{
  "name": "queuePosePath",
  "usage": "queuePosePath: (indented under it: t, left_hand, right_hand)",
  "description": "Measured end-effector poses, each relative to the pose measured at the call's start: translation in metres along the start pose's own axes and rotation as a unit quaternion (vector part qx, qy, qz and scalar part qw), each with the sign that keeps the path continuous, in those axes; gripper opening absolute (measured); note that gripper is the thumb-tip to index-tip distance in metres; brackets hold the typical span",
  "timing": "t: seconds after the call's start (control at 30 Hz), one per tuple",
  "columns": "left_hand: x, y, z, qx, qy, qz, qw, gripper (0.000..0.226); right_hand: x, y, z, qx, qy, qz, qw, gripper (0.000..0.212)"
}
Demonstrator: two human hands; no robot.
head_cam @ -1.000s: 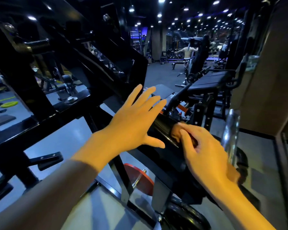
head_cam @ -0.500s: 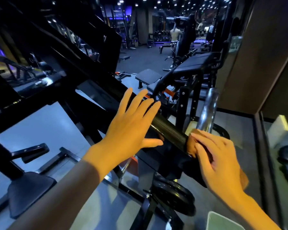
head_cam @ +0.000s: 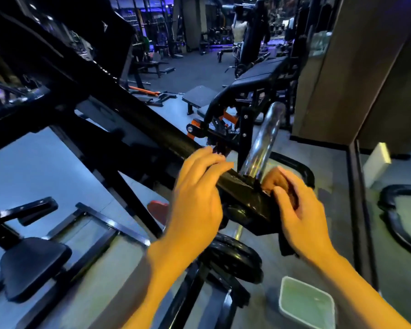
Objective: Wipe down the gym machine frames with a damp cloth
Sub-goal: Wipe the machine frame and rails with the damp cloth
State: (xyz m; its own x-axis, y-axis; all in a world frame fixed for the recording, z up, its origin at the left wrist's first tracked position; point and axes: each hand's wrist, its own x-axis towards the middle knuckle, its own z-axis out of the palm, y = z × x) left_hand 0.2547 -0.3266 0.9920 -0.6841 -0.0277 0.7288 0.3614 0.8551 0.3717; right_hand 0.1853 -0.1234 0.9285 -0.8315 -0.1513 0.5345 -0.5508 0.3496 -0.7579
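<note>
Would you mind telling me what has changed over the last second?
The right hand slid the cloth down the black frame bar to the chrome peg's base. The left hand followed, fingers now curling over the bar. The right hand still grips the cloth.

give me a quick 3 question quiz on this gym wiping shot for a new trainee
1. True or false: the right hand holds the cloth against the black frame bar.
2. Which stands just beyond the cloth? A) chrome peg B) a red kettlebell C) a mirror
3. Fill in: the left hand rests on the ____ bar.

Key: 1 true; 2 A; 3 black frame
</note>
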Motion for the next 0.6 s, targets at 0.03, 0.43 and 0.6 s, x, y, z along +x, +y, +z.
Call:
queuePosePath:
  t: [0.03,0.43,0.6]
  left_hand:
    - [-0.004,0.018,0.009,-0.053,0.013,-0.023,0.998,0.043]
    - [-0.034,0.135,0.111,-0.265,-0.203,-0.248,0.909,0.03]
    - [-0.034,0.145,0.13,-0.417,-0.241,-0.391,0.784,0.031]
  right_hand:
    - [-0.009,0.008,-0.014,0.047,0.037,0.074,0.995,0.025]
    - [-0.044,0.004,-0.099,0.437,0.104,0.445,0.775,0.049]
    - [-0.05,0.001,-0.119,0.442,0.103,0.443,0.773,0.05]
